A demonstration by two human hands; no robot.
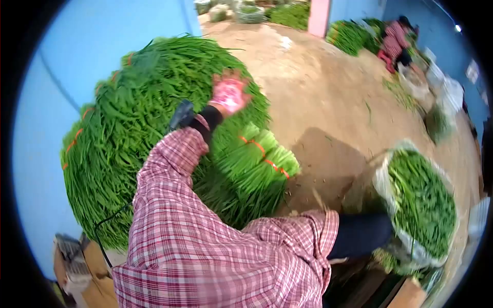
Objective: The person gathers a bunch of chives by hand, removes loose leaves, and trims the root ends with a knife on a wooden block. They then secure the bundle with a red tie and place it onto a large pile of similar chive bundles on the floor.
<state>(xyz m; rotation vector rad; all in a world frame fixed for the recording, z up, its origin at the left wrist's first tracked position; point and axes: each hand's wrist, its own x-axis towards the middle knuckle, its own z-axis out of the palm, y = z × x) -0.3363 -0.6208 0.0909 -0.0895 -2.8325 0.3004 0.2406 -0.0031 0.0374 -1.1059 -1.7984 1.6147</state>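
Note:
My left hand (230, 93), in a pink-and-white glove with a dark cuff, reaches out over a large heap of long green leaves (138, 123). Its fingers are blurred but look spread, with nothing in them. Red-orange bands tie bundles along the heap's left edge. Close below the hand, banded bundles of greens (262, 154) lie with pale stem ends toward the right. Behind my plaid sleeve shows a dark grey-blue object (182, 115). My right hand is out of sight.
A clear plastic bag of loose greens (421, 203) stands at the right. Cardboard boxes (92, 262) sit at lower left by the blue wall (36, 154). Far right, another person (395, 38) sits low among greens and plastic bags. Leaf scraps litter the brown floor (308, 87).

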